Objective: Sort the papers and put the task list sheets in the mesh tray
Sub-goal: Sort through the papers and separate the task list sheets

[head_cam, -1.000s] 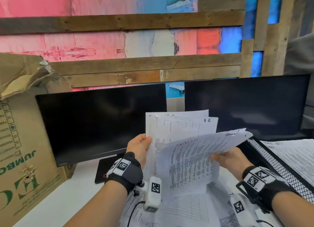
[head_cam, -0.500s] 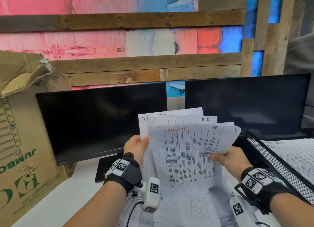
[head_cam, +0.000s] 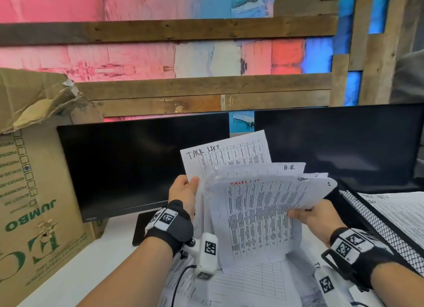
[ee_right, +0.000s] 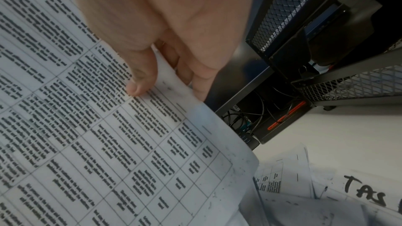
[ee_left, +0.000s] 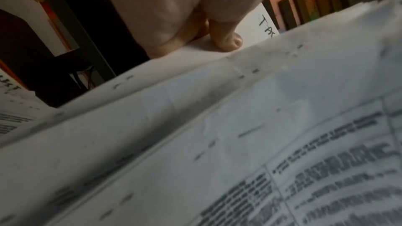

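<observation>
Back sheet (head_cam: 226, 152) now raised by left hand (head_cam: 183, 192), "TASK LIST" heading exposed

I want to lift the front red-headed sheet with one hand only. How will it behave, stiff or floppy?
Probably floppy: the front sheet already bows and curls though the right hand pinches its edge. Likely light, being a single thin page. It may slide against the sheets behind it, which the left hand holds fanned and uneven.
</observation>
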Tool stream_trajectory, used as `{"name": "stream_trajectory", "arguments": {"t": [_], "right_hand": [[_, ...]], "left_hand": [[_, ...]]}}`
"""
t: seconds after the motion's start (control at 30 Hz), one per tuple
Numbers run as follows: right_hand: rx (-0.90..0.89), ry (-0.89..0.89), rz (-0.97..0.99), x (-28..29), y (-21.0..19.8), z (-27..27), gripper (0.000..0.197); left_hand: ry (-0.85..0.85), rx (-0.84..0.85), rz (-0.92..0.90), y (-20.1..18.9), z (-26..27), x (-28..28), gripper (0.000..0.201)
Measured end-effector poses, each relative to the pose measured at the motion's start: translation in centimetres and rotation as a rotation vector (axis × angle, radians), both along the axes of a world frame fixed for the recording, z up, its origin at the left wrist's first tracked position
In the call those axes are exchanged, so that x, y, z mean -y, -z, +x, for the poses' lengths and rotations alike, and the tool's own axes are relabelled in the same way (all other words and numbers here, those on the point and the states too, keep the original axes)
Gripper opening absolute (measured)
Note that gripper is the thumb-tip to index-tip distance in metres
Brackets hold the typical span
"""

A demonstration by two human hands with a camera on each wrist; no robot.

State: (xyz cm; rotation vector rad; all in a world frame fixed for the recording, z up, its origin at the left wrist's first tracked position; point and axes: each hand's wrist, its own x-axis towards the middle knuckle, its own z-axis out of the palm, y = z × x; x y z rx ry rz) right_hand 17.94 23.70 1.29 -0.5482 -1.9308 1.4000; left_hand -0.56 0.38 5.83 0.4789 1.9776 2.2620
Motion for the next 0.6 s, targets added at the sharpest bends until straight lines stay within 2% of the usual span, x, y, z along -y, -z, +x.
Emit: {"name": "stream_trajectory", "arguments": {"t": [0.17,0.27,0.4,0.47,0.53,0.6], "right_hand": [[0.001,0.030,0.005,0.5,-0.3,-0.5,0.023],[0.031,0.069,0.007,0.4,-0.1,-1.0,0.022],[0.054,0.112,-0.004,0.6,-0.2,-1.8,0.019],[0.074,0.132,-0.018,0.7,-0.3,-2.1,0.018],[0.089,0.144,-0.020,0.7,-0.5,-2.3,0.017],[0.113,0.149,-0.004,0.7,-0.5,-2.3,0.015]], "left_hand": [[0.172,0.022,-0.045,0.2,0.9,-0.3,0.016],[0.262,0.106,-0.056,0.4,1.6,-0.6,0.022],[0.289,0.185,-0.047,0.4,2.0,-1.1,0.026],[0.312,0.263,0.006,0.4,2.0,-1.2,0.035],[0.391,0.371,0.102,0.5,2.1,-1.2,0.053],[0.455,0.396,0.135,0.8,1.8,-1.0,0.068]]}}
